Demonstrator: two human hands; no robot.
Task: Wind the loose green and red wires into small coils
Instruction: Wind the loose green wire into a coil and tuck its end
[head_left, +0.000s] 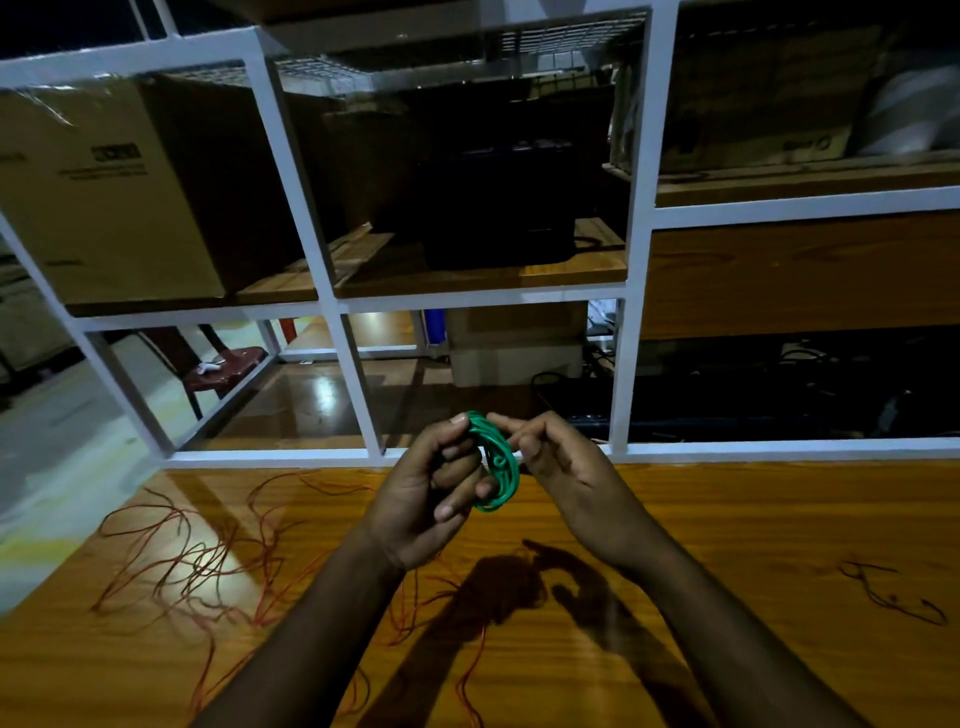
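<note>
A glossy wooden table (753, 519) fills the lower frame, with loose red wires (208, 545) sprawled at lower left. Above centre, the left hand (431, 493) curls its fingers round a green wire coil (500, 470); the right hand (566, 462) pinches the coil's upper edge.

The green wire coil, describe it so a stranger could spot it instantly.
Above the wooden table, between the left hand and the right hand, is the green wire coil. It is a small bright green bundle of loops, unlike the loose red wires sprawled on the table.
</note>
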